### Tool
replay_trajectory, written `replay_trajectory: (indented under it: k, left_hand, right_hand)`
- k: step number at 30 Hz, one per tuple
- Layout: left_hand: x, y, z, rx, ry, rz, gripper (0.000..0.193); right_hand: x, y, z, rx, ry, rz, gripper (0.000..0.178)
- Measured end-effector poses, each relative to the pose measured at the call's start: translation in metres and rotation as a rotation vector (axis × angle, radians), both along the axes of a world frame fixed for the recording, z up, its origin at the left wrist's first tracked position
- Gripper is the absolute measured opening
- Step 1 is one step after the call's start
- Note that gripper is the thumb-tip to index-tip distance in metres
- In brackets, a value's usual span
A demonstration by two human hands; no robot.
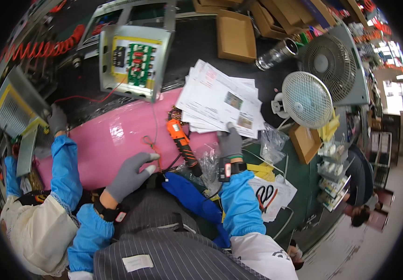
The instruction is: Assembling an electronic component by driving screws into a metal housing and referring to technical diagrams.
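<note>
My right hand (pixel 231 143), in a grey glove, grips the near edge of a fanned stack of printed papers (pixel 211 95). Most of those fingers are hidden by the glove's back. My left hand (pixel 131 175), also gloved, is open over the near edge of the pink mat (pixel 94 128), thumb and forefinger apart. Just beyond its fingertips lie thin red and green wires (pixel 151 142). Between my hands rests an orange and black power screwdriver (pixel 180 142). Ahead stands a metal housing (pixel 162 60) with a green circuit board (pixel 138 65) inside.
At left, a co-worker's gloved hand (pixel 57 120) touches another metal housing (pixel 17 102). A white round fan (pixel 306 99) and a larger grey fan (pixel 330 63) stand right. Cardboard boxes (pixel 236 36) sit at the back. Black-and-red scissors (pixel 266 196) lie on papers near my right forearm.
</note>
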State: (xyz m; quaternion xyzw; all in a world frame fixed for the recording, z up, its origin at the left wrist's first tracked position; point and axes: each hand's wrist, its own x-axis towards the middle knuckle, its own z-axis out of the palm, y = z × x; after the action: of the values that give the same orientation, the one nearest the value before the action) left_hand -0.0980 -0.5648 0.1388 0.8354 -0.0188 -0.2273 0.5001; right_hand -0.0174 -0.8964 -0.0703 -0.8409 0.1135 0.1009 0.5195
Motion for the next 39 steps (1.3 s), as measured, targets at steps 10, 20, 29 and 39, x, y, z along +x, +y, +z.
replay_trajectory:
  k: [10, 20, 29, 39]
  left_hand:
    - [0.017, -0.023, -0.031, -0.022, 0.1, 0.046, 0.037]
    - [0.104, -0.075, -0.048, -0.099, 0.064, 0.039, 0.044]
    - [0.121, -0.132, -0.081, 0.307, -0.337, -0.406, 0.054]
    - [0.139, -0.143, -0.112, 0.38, -0.381, -0.439, 0.057]
  right_hand:
    - [-0.024, 0.017, 0.073, 1.189, 0.493, -0.506, 0.034]
    - [0.074, -0.13, 0.079, -0.076, -0.079, -0.139, 0.04]
    - [0.129, -0.126, 0.043, -0.75, -0.039, 0.144, 0.077]
    - [0.131, -0.132, 0.034, -0.705, -0.01, 0.145, 0.053]
